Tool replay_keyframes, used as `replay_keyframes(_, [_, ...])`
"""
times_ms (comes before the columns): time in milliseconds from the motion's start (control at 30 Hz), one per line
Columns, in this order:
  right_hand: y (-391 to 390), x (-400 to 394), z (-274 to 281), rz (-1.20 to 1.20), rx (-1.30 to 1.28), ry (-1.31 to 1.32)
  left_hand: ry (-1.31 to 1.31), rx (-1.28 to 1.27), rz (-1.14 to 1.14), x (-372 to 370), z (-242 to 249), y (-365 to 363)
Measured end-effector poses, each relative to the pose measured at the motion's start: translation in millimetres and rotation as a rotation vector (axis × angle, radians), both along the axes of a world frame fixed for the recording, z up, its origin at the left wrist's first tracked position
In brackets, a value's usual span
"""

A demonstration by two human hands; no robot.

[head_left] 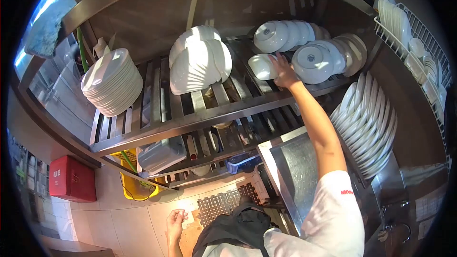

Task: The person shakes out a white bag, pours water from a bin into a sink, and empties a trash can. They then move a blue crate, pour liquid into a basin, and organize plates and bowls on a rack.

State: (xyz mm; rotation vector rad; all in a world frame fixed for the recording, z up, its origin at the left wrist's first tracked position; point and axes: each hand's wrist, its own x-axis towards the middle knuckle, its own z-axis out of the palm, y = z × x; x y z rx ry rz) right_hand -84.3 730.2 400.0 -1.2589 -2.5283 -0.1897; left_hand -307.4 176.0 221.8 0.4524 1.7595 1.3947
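Observation:
My right hand [285,72] reaches up to the slatted metal shelf, its fingers on the right side of a small white bowl [262,66]. That bowl lies tipped on its side, still at shelf level. Right beside the hand stands a row of nested white bowls [312,62], with another row of white bowls [271,36] behind. Down low, my left hand [175,222] hangs beside my body, fingers loosely curled and a little apart, with nothing visible in it.
On the metal shelf [200,120] are a stack of white plates [113,83] and a cluster of white dishes [200,59]. Plates stand in a slanted row [366,123] at right, below a wire rack [423,47]. A red box [72,179] and yellow bucket [134,188] sit below.

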Motion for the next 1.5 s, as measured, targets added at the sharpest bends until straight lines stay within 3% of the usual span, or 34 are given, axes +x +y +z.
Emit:
replay_keyframes(67, [1.7,-11.0,6.7,0.057,-0.043,-0.017,-0.025,-0.013,0.037,9.0,-3.8,6.7])
replay_keyframes(133, [-3.9,-19.6,12.6,-0.028,-0.172,-0.26,-0.042,-0.014,0.032,20.1,-5.5,18.8])
replay_keyframes(267, [10.8,-16.8,5.4,0.056,0.031,-0.35,-0.064,-0.002,0.006,42.7,-1.4,48.7])
replay_keyframes(400, [23.9,-10.3,-4.2,0.114,0.227,-0.271,0.019,-0.007,-0.078,52.4,-4.2,74.8])
replay_keyframes(500, [43.3,1.1,11.0,0.177,0.326,0.111,0.029,0.001,-0.086,54.8,-1.8,88.4])
replay_keyframes(633, [78.3,27.3,31.2,0.153,0.275,0.392,0.077,-0.017,-0.105,53.0,3.0,100.4])
replay_keyframes(700, [96.4,29.7,29.7,-0.076,0.221,0.778,0.079,-0.009,-0.1,52.5,3.1,104.7])
replay_keyframes(733, [91.4,31.2,32.2,-0.075,0.216,0.776,0.078,-0.002,-0.092,53.3,3.7,105.3])
replay_keyframes(800, [73.0,35.9,43.5,-0.068,-0.465,1.114,0.073,-0.003,-0.09,55.7,6.9,109.5])
replay_keyframes(833, [74.1,39.0,41.5,-0.098,-0.654,1.11,0.068,0.003,-0.089,56.1,8.1,110.7])
replay_keyframes(867, [73.6,38.6,37.0,-0.098,-0.654,1.112,0.07,0.002,-0.09,55.1,5.9,111.1])
replay_keyframes(933, [69.2,38.0,23.8,-0.084,-0.892,1.142,0.083,-0.008,-0.11,53.6,1.8,113.5])
replay_keyframes(1067, [72.8,31.6,-4.7,-0.077,-1.096,1.271,0.104,0.006,-0.102,48.9,16.2,119.8])
replay_keyframes(1133, [68.1,27.1,-8.2,-0.026,-1.098,1.272,0.091,0.08,-0.156,41.9,34.8,128.4])
replay_keyframes(1200, [61.8,23.2,-0.4,-0.237,-0.913,1.214,0.182,0.155,-0.192,34.1,62.1,142.2])
replay_keyframes(1300, [56.6,22.3,-1.9,-0.265,-0.73,1.045,0.288,0.259,-0.216,17.2,104.1,167.4])
replay_keyframes(1500, [82.0,22.7,-24.1,-0.192,-0.742,0.944,0.462,0.455,-0.046,-30.2,157.6,235.9])
